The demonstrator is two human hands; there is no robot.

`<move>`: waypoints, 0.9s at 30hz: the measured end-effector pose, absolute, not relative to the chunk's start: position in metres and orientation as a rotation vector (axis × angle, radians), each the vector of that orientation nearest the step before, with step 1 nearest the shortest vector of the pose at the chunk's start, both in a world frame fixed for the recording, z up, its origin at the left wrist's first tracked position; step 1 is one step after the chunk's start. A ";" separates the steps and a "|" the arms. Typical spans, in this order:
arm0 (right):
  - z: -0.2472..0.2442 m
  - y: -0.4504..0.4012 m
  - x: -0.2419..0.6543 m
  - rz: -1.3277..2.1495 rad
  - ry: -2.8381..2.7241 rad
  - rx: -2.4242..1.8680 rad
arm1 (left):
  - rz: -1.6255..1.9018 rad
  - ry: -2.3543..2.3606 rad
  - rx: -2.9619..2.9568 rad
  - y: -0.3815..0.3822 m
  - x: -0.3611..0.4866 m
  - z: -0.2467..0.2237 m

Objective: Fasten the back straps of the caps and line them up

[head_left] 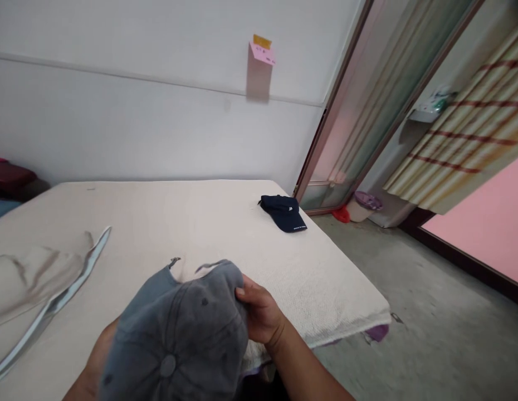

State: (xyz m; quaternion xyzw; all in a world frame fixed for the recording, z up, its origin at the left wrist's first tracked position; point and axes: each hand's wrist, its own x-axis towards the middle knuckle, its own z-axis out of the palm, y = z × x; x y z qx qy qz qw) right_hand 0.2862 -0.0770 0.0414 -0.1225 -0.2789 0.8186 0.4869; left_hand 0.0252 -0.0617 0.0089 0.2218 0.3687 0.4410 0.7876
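A grey-blue cap (179, 334) is held up close at the bottom of the view, its crown and top button facing the camera and its back strap opening pointing away. My right hand (261, 312) grips the cap's right edge, thumb on the outside. On the cap's left side is my left hand (101, 348), mostly hidden behind the fabric; its fingers do not show. A navy cap (283, 213) with small white marks lies on the bed near its right edge. Beige fabric with a pale blue edge (54, 273) is spread at the left.
The bed (192, 211) has a cream cover and stands against a white wall with a pink note (262, 53). At the right are a sliding glass door, a bin (363, 206), a striped curtain (463, 122) and grey floor. Dark red items sit at the far left.
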 end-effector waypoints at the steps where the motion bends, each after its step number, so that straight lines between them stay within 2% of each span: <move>1: 0.041 -0.076 0.286 1.977 -0.680 -0.308 | 0.947 0.799 0.454 -0.059 0.025 0.007; 12: 0.030 -0.059 0.285 1.767 -0.728 -0.489 | 1.028 0.725 0.467 -0.044 0.032 0.039; 27: 0.040 -0.075 0.283 1.949 -0.822 -0.546 | 1.114 0.682 0.530 -0.061 0.026 0.038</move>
